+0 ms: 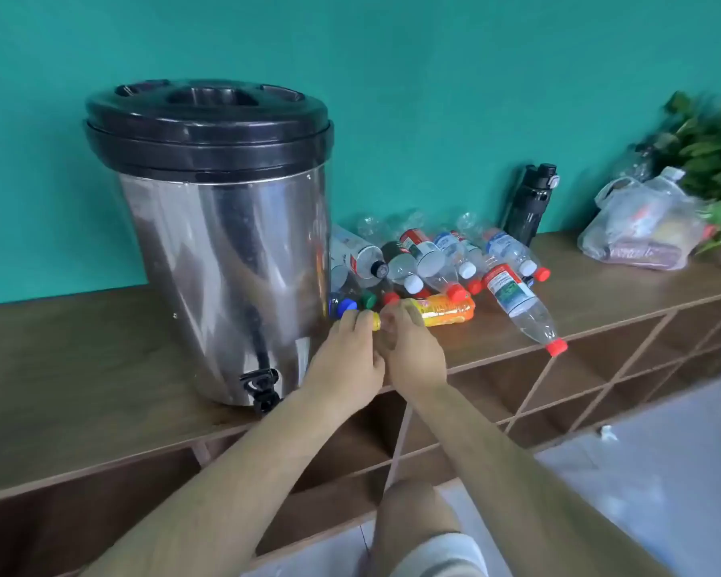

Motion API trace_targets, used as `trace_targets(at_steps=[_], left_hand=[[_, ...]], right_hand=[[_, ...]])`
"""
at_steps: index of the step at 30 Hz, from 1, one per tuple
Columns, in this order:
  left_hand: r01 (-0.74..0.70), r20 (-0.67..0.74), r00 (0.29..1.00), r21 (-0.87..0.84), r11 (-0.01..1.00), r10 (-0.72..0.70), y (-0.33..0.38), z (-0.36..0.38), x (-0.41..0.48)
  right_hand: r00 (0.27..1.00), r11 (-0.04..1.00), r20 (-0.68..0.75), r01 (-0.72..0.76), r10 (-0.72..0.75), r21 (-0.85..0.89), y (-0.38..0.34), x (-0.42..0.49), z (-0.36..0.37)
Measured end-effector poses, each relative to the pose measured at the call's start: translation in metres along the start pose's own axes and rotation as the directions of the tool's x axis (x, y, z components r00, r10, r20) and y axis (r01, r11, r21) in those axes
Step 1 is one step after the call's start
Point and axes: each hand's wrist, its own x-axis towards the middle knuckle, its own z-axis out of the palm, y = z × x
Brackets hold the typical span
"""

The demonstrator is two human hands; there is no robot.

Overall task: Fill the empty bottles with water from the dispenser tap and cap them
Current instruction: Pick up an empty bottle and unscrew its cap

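Observation:
A steel water dispenser (221,260) with a black lid stands on the wooden shelf top (80,368); its black tap (261,387) sticks out at the bottom front. To its right lies a pile of several empty plastic bottles (433,260) with coloured caps. A yellow-orange bottle (444,311) lies on its side at the front of the pile. My right hand (413,347) grips this bottle near its neck. My left hand (346,356) pinches its yellow cap (376,321). One clear bottle with a red cap (521,306) lies apart, its cap over the shelf edge.
A black flask (529,202) stands against the teal wall. A plastic bag (642,226) with goods and a green plant (712,147) sit at the far right. Open cubbyholes run below the shelf top. My knee (413,518) shows at the bottom.

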Motion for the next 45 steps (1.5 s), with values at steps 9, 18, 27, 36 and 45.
trace_targets(at_steps=[9, 18, 27, 36, 45], left_hand=[[0.093, 0.074, 0.993, -0.011, 0.996, -0.092, -0.009, 0.012, 0.009], [0.102, 0.061, 0.993, -0.053, 0.993, -0.099, -0.002, 0.011, -0.031], [0.085, -0.045, 0.994, -0.242, 0.967, -0.099, 0.014, 0.017, -0.107], [0.194, 0.035, 0.981, -0.316, 0.929, -0.193, 0.048, 0.059, -0.097], [0.359, 0.129, 0.93, -0.516, 0.778, -0.343, 0.08, 0.094, 0.005]], right_hand=[[0.922, 0.624, 0.323, 0.383, -0.213, -0.681, -0.015, 0.042, -0.005], [0.884, 0.518, 0.299, 0.455, -0.359, -0.724, -0.016, 0.024, -0.023], [0.89, 0.919, -0.246, 0.343, -0.384, -0.196, -0.025, -0.069, -0.093], [0.978, 0.877, -0.038, -0.168, 0.206, 0.449, 0.03, -0.072, -0.122], [0.932, 0.926, 0.076, -0.362, 0.355, 0.107, 0.113, -0.019, -0.066]])
